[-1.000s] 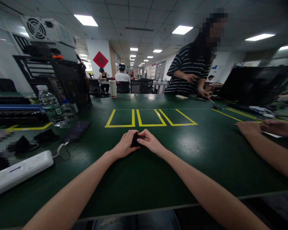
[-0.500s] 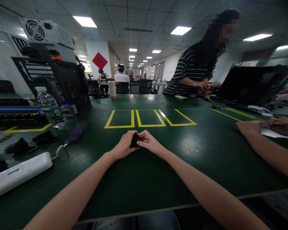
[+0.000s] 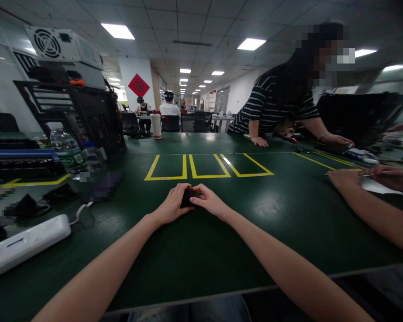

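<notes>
Between my two hands is a small black object (image 3: 186, 198), mostly covered by fingers, so its kind does not show. My left hand (image 3: 173, 205) grips it from the left, fingers over the top and thumb along the near side. From the right, my right hand (image 3: 208, 201) pinches its edge with thumb and fingertips. Both hands rest low over the dark green table (image 3: 188, 259), just in front of the yellow tape outlines (image 3: 208, 176).
A white power strip (image 3: 30, 246), water bottle (image 3: 67, 152) and computer case (image 3: 94, 116) stand left. A white cup (image 3: 156, 125) is at the back. Another person's hands (image 3: 345, 179) work at right; a person in a striped top (image 3: 272, 98) leans over the far side.
The person in the striped top has leaned further right, one hand now on the table and the other reaching out to the right. My hands keep nearly the same hold on the black object.
</notes>
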Demonstrator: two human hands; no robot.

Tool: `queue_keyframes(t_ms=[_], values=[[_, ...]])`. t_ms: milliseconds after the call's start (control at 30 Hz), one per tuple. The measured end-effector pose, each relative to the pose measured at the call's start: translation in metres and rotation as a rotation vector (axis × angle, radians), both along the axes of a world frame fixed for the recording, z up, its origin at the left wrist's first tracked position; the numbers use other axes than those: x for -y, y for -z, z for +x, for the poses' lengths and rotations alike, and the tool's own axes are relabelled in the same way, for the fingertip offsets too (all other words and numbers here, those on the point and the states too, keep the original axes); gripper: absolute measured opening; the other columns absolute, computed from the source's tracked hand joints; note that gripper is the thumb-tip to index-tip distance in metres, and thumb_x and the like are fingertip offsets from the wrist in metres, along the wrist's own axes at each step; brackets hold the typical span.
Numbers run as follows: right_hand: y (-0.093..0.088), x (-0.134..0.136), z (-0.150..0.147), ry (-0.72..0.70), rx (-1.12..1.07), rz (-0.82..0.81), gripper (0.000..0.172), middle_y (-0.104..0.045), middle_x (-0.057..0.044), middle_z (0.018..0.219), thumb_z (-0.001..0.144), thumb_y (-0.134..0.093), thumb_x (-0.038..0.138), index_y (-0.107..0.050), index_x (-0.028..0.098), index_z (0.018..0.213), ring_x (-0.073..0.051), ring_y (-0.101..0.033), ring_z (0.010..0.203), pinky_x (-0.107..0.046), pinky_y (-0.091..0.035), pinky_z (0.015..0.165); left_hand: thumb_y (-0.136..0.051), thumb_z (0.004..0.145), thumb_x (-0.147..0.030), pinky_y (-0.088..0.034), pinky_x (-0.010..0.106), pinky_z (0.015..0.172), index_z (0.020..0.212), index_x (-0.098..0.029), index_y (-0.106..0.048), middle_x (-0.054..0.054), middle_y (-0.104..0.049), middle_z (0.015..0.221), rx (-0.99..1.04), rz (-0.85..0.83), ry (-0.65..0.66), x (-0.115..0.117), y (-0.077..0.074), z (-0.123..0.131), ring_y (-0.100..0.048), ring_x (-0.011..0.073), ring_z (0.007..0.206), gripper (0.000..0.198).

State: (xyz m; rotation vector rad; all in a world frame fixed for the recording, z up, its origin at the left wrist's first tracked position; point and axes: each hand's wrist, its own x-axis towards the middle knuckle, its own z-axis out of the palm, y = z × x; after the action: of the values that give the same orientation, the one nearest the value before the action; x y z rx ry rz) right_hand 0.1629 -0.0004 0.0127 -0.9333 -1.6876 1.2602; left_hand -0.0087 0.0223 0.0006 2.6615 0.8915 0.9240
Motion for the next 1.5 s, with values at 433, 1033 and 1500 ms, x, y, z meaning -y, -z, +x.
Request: queue_keyframes(t_ms=[433, 1033, 1500], values=[[-0.0014, 0.0013, -0.0024, 0.063, 0.004, -0.004, 0.031, -0.05, -0.004, 0.101, 0.069, -0.057, 0.032, -0.047, 0.02, 0.095, -0.016, -0.052, 0.092, -0.036, -0.043, 0.082, -0.058, 0.069, -0.028, -0.033, 0.043, 0.09, 0.116, -0.022, -0.028, 0.007, -0.04, 0.111, -0.004, -0.013, -0.009, 0.003, -0.0029, -0.0002, -0.041, 0.0228, 0.105, 0.056], [0.0036, -0.0018, -0.0028, 0.057, -0.026, 0.033, 0.027, -0.05, -0.002, 0.098, 0.069, -0.057, 0.031, -0.046, 0.02, 0.092, -0.016, -0.052, 0.091, -0.036, -0.042, 0.082, -0.058, 0.069, -0.032, -0.033, 0.043, 0.09, 0.116, -0.021, -0.028, 0.008, -0.04, 0.11, -0.012, -0.015, -0.016, 0.0047, -0.0056, 0.0013, -0.041, 0.0231, 0.104, 0.057], [0.0005, 0.0021, -0.0015, 0.033, -0.045, 0.043, 0.024, -0.05, -0.001, 0.096, 0.069, -0.057, 0.029, -0.045, 0.019, 0.089, -0.015, -0.052, 0.092, -0.035, -0.043, 0.082, -0.055, 0.071, -0.03, -0.033, 0.042, 0.09, 0.116, -0.022, -0.029, 0.007, -0.041, 0.11, -0.005, -0.04, -0.011, 0.0066, -0.0074, 0.0017, -0.042, 0.0221, 0.103, 0.052]])
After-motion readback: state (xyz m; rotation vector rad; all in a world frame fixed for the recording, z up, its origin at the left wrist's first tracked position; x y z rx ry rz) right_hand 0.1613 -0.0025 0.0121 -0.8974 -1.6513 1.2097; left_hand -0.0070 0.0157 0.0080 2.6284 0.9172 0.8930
